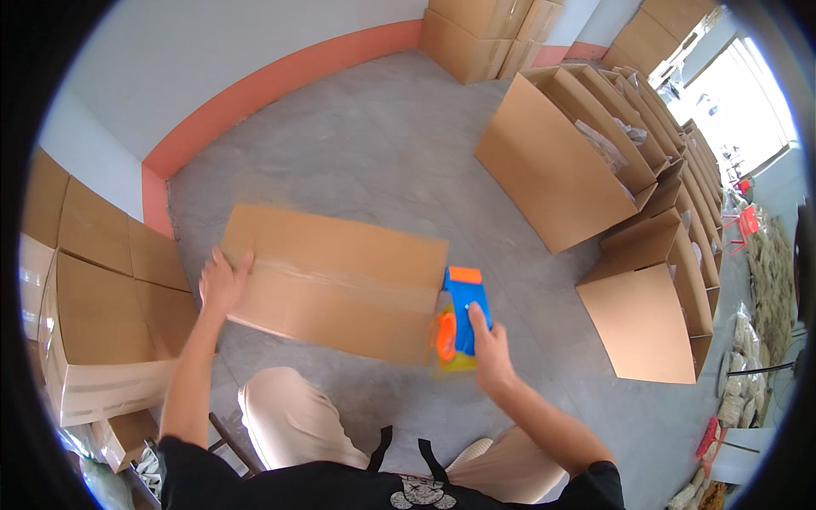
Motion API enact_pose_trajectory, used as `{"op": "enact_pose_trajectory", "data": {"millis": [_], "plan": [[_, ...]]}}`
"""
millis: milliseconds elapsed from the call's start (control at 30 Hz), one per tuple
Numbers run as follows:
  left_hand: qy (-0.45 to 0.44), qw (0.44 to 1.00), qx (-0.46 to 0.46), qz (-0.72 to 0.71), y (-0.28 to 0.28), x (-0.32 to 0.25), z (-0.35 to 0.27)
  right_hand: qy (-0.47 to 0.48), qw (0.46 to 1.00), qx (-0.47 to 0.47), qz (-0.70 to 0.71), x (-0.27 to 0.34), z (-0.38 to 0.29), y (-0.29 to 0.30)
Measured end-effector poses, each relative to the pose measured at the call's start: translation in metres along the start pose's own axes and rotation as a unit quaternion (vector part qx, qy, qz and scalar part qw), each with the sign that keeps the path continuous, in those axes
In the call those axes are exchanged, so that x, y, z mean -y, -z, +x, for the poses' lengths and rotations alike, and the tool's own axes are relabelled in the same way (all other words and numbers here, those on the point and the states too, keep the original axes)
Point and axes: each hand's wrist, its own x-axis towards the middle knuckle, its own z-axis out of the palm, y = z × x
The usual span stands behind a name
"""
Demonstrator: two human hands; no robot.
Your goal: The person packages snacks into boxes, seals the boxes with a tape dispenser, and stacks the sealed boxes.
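Note:
A closed cardboard box point(338, 280) stands on the grey floor before me, with clear tape along the middle seam of its upper face. My left hand point(224, 279) rests on the box's left end, thumb on the upper face and fingers apart. At the opposite end, my right hand point(491, 347) grips a blue and orange tape dispenser point(466, 309) loaded with a yellowish roll. The dispenser is beside the box's right edge; whether it touches the cardboard is unclear. The dispenser and the box edges are somewhat blurred.
Rows of open cardboard boxes point(561, 172) holding plastic bags stand at the right. Stacked boxes point(475, 38) stand against the far wall. More boxes point(95, 312) are close by on the left. A red stool point(749, 220) and bundled material point(771, 268) lie farther right.

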Motion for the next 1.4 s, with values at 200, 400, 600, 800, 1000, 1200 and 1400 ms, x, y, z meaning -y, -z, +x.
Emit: {"op": "enact_pose_trajectory", "data": {"millis": [200, 400, 600, 800, 1000, 1200, 1400], "plan": [[-0.069, 0.958, 0.269, 0.066, 0.069, 0.021, -0.109, 0.275, 0.952, 0.022, -0.131, 0.026, -0.003, 0.016], [-0.272, 0.852, 0.267, -0.359, 0.107, -0.114, -0.126, 0.356, 0.930, 0.070, -0.055, -0.007, -0.066, 0.027], [-0.134, 0.508, 0.563, -0.638, 0.075, -0.177, -0.131, 0.398, 0.904, 0.078, -0.136, -0.016, -0.094, 0.009], [-0.250, 0.670, 0.409, -0.567, 0.035, -0.191, -0.088, 0.240, 0.965, 0.083, -0.074, -0.017, -0.094, -0.018], [-0.356, 0.864, 0.080, -0.348, 0.002, -0.253, 0.058, 0.175, 0.974, 0.097, -0.111, -0.104, -0.107, -0.004], [-0.314, 0.883, 0.319, -0.143, -0.099, -0.247, 0.085, 0.119, 0.987, 0.075, -0.073, -0.149, -0.107, -0.017], [-0.261, 0.922, 0.011, -0.286, -0.051, -0.261, 0.044, 0.171, 0.983, 0.048, -0.039, -0.111, -0.121, -0.012]]}}
